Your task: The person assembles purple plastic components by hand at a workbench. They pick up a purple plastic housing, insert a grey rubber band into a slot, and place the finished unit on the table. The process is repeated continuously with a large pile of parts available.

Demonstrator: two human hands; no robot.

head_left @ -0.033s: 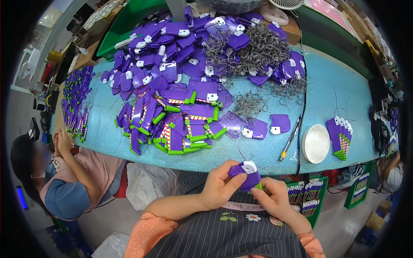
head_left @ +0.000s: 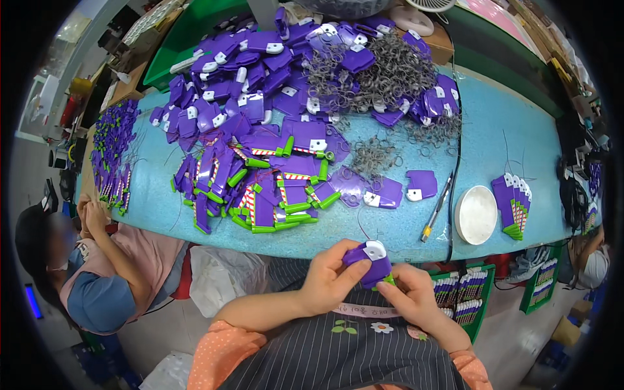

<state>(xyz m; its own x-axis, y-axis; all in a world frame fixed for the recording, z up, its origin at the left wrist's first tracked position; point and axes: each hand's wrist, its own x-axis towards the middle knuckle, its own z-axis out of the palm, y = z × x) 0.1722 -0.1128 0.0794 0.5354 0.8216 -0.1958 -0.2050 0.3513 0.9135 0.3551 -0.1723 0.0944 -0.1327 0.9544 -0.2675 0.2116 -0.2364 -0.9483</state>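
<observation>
Both my hands hold one small purple plastic piece [head_left: 366, 262] with a white patch on top and a green end, close to my body below the table's front edge. My left hand [head_left: 328, 284] grips its left side with the thumb on top. My right hand [head_left: 411, 297] pinches its right lower end. On the blue table [head_left: 507, 130] just ahead lies a heap of similar purple pieces with green ends and striped cards [head_left: 260, 192]. Two single purple pieces [head_left: 403, 188] lie nearer.
A large pile of purple pieces [head_left: 260, 71] and a tangle of metal rings [head_left: 390, 71] fill the far table. A white round lid [head_left: 476, 214], a pen-like tool [head_left: 435, 211], a black cable [head_left: 455, 156] and a fanned stack [head_left: 513, 205] lie right. A seated person [head_left: 97, 279] works at left.
</observation>
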